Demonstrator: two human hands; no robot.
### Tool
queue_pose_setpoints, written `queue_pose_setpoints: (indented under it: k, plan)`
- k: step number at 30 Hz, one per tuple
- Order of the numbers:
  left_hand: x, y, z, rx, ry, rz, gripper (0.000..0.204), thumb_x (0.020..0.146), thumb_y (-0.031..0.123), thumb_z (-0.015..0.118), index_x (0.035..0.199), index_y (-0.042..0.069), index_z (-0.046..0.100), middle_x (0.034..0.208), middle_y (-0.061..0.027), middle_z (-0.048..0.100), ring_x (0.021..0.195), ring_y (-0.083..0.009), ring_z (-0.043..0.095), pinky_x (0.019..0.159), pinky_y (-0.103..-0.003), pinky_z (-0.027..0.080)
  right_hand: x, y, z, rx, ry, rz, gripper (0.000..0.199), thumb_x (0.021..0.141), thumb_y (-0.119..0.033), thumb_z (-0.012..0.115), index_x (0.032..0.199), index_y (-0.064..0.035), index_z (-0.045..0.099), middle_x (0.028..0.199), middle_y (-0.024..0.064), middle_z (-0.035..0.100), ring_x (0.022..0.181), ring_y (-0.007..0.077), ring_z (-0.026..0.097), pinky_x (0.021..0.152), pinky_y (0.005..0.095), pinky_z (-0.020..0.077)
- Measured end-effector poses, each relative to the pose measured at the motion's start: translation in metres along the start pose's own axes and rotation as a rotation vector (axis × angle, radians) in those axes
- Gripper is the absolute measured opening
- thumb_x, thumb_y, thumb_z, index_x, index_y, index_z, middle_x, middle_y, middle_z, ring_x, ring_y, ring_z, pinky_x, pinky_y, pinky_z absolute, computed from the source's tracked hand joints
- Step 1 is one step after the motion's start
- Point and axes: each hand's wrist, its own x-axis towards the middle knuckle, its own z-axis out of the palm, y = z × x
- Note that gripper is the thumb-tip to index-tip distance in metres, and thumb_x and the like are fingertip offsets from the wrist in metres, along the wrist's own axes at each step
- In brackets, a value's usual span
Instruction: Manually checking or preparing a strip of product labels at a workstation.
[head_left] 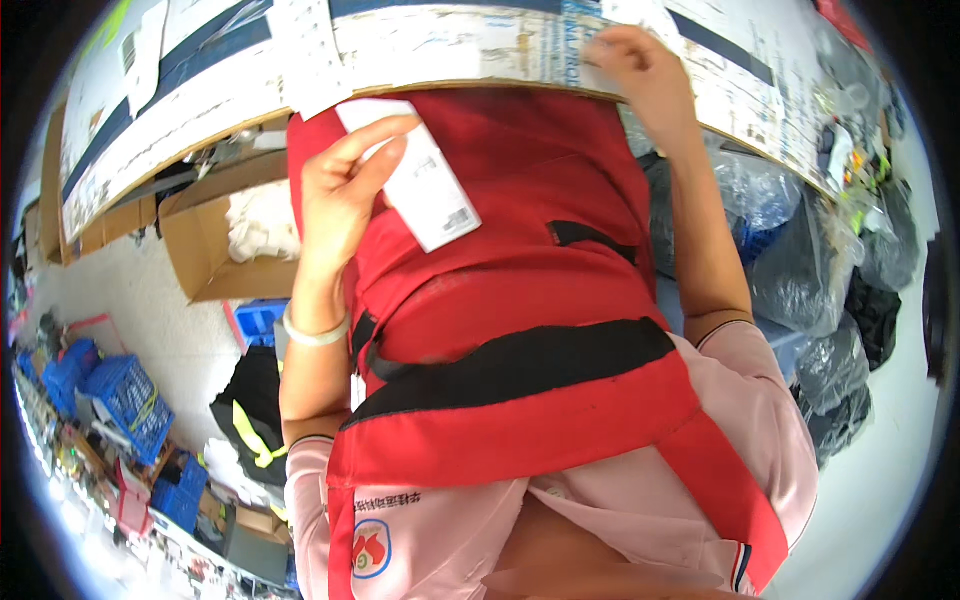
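My left hand point(345, 190) is closed on a white printed card point(428, 195), pinched between thumb and fingers. The card hangs tilted in front of my red apron point(520, 160), with small dark print and a code block near its lower end. My right hand point(650, 85) is raised over the edge of the worktable point(440, 50), beside a strip of blue-printed tape point(568, 45). Its fingers are bent together; whatever lies between them is too small or blurred to make out. A white label strip point(308, 60) overhangs the table edge near my left hand.
An open cardboard box point(205, 250) with white cloth inside stands below the table on the left. Blue crates point(128, 400) sit farther left on the floor. Plastic bags point(800, 270) are heaped on the right. Another white strip point(147, 55) lies at the table's left.
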Motion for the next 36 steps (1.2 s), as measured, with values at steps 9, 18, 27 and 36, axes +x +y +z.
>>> queue_pose_setpoints:
  k: [9,18,27,36]
  plan:
    - [0.003,0.005,-0.002,-0.112,-0.015,0.097,0.022,0.088,0.007,0.065,0.109,-0.001,0.066,0.087,-0.0042,0.069,0.071,-0.0067,0.061,0.064,-0.017,0.049,-0.028,-0.090,0.076,0.626,-0.668,0.147,0.018,0.088,-0.019,0.066,0.090,-0.0012,0.066,0.067,-0.0001,0.059,0.060,0.0041,0.054,0.053,0.0184,0.0423]
    - [-0.002,0.004,-0.009,0.004,-0.134,-0.101,0.023,0.084,0.004,0.069,0.105,-0.004,0.066,0.082,-0.0069,0.069,0.069,-0.0078,0.061,0.061,-0.020,0.050,-0.025,-0.092,0.085,0.469,-0.427,-0.240,0.011,0.089,-0.011,0.063,0.092,-0.0007,0.064,0.083,0.0010,0.063,0.074,0.0064,0.057,0.067,0.0200,0.0462]
    - [0.003,-0.010,-0.022,-0.068,-0.144,-0.062,0.046,0.099,0.037,0.045,0.100,-0.002,0.069,0.081,-0.0079,0.067,0.065,-0.0101,0.057,0.062,-0.022,0.047,0.015,-0.068,0.074,0.510,-0.360,0.070,0.017,0.090,-0.017,0.064,0.096,-0.0012,0.066,0.078,0.0019,0.064,0.064,0.0068,0.059,0.055,0.0181,0.0470]
    - [0.004,-0.012,-0.019,0.030,-0.097,-0.022,0.036,0.095,0.033,0.057,0.099,0.000,0.070,0.080,-0.0025,0.066,0.068,-0.0058,0.052,0.061,-0.020,0.042,0.035,-0.067,0.079,0.528,-0.391,0.204,0.016,0.090,-0.011,0.061,0.089,0.0054,0.062,0.072,0.0087,0.064,0.058,0.0124,0.061,0.049,0.0229,0.0497]
